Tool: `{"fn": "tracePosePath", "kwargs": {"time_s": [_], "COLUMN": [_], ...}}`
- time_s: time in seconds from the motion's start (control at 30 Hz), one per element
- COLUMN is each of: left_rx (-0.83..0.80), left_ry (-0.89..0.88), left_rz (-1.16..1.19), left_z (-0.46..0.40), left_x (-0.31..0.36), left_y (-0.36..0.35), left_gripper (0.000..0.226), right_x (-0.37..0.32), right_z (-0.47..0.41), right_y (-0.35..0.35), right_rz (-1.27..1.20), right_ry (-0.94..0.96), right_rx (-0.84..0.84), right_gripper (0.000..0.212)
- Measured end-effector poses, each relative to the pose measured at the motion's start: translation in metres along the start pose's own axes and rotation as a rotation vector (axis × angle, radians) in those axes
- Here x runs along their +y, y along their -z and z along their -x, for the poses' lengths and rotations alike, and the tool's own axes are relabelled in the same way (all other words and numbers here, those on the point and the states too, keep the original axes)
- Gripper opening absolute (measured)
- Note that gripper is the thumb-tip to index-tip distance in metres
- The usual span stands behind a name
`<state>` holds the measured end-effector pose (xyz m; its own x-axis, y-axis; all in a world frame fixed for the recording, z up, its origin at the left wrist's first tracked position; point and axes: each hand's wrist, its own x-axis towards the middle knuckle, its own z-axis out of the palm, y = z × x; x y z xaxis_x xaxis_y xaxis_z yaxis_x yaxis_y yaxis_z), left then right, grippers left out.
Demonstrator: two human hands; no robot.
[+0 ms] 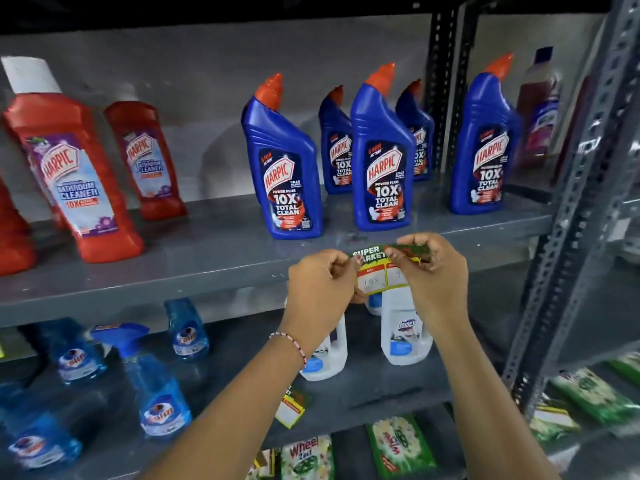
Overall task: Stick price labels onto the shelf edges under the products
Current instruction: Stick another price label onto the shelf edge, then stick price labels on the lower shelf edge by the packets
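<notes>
A green and yellow price label (377,270) printed "SUPER MARKET" is held in front of the grey shelf edge (173,292), just below the blue Harpic bottles (381,161). My left hand (320,282) pinches its left side. My right hand (431,268) pinches its top right corner, which is bent forward. Handwritten figures show in the label's white boxes. Another label (292,407) hangs on the edge of the shelf below.
Red Harpic bathroom cleaner bottles (74,174) stand at the left of the upper shelf. Blue spray bottles (156,386) and white bottles (403,336) fill the shelf beneath. Green detergent packs (398,445) lie lower down. A perforated metal upright (568,237) borders the right side.
</notes>
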<state>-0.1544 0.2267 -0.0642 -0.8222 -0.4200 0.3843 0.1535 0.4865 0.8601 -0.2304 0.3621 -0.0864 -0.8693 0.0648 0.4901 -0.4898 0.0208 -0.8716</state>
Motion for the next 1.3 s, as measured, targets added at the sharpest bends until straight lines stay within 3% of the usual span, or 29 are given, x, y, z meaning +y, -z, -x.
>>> {"fn": "tracePosePath", "kwargs": {"time_s": [0.27,0.4,0.8,0.97,1.17,1.3], "left_rx": [0.041,0.036,0.076,0.076,0.096,-0.005], "left_ry": [-0.004,0.027,0.183,0.316,0.499,0.571], "left_rz": [-0.152,-0.186,0.016,-0.035,-0.302,-0.385], "left_z": [-0.003,-0.005,0.016,0.034,0.081,0.101], "left_x": [0.002,0.006,-0.05,-0.118,-0.225,-0.276], "left_y": [-0.006,-0.001,0.03,0.058,0.101,0.109], "left_gripper": [0.027,0.04,0.039,0.032,0.009,0.022], "right_x": [0.004,0.004,0.028,0.061,0.12,0.172], "right_z": [0.0,0.0,0.037,0.083,0.156,0.211], "right_y": [-0.004,-0.003,-0.01,-0.043,-0.094,-0.129], "right_rz": [0.125,0.168,-0.134,-0.154,-0.12,0.051], "right_ry": [0.055,0.107,-0.071,-0.171,-0.485,-0.664], "right_rx": [0.051,0.14,0.35,0.122,-0.252,-0.481], "right_gripper": [0.017,0.033,0.019,0.011,0.015,0.009]}}
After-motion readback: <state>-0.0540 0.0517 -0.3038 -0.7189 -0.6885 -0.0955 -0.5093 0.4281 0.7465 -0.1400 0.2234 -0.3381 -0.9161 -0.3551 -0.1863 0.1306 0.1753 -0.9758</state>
